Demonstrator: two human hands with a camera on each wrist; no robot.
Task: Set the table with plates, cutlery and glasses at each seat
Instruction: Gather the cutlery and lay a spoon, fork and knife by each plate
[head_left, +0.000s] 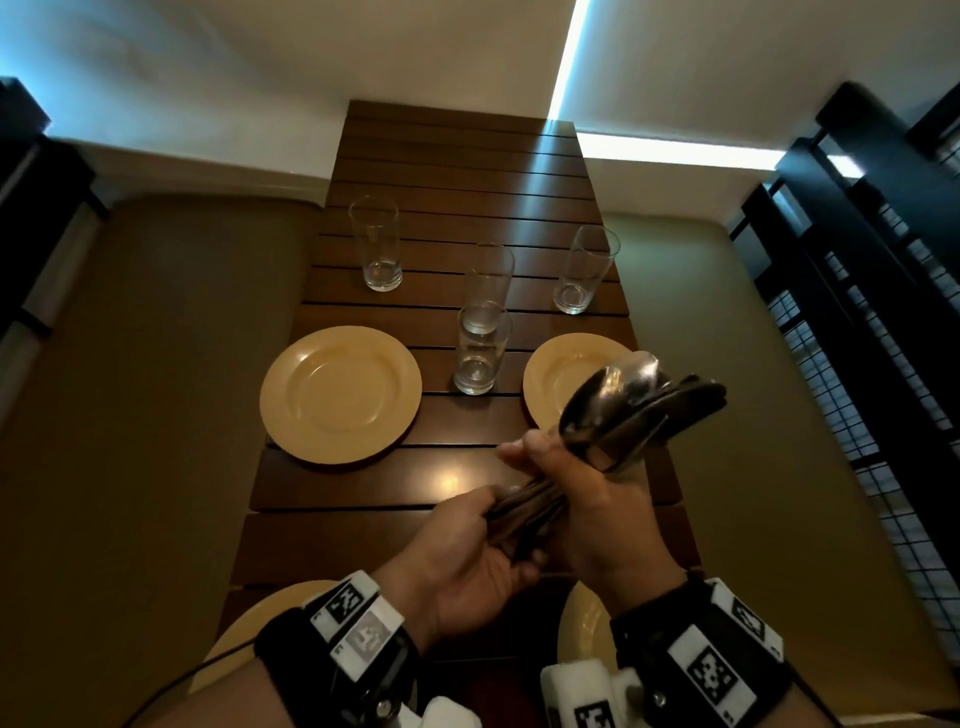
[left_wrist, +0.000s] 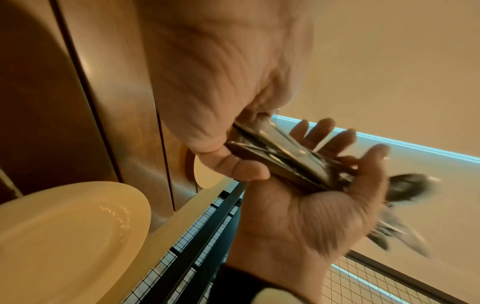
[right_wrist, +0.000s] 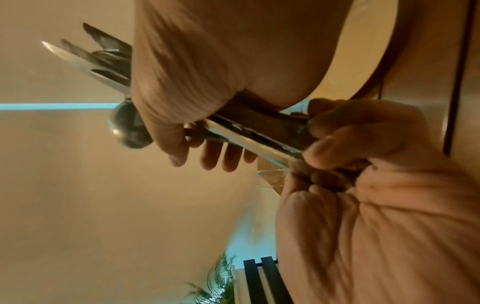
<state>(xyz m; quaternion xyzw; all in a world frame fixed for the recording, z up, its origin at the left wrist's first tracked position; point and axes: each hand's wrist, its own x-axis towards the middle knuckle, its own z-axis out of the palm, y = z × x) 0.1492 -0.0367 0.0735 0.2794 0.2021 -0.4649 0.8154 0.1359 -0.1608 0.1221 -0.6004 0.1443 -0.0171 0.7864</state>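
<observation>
Both hands hold one bundle of cutlery in the air above the near half of the dark slatted table. My left hand grips the handle ends. My right hand wraps the bundle's middle, with spoon bowls and knife blades sticking out beyond it. In the left wrist view the cutlery lies across the right palm. Yellow plates sit at the far left, far right, near left and near right. Several empty glasses stand further back.
Olive benches run along the table's left side and right side. A dark lattice screen stands at the right. A white wall closes the table's far end. A green plant shows in the right wrist view.
</observation>
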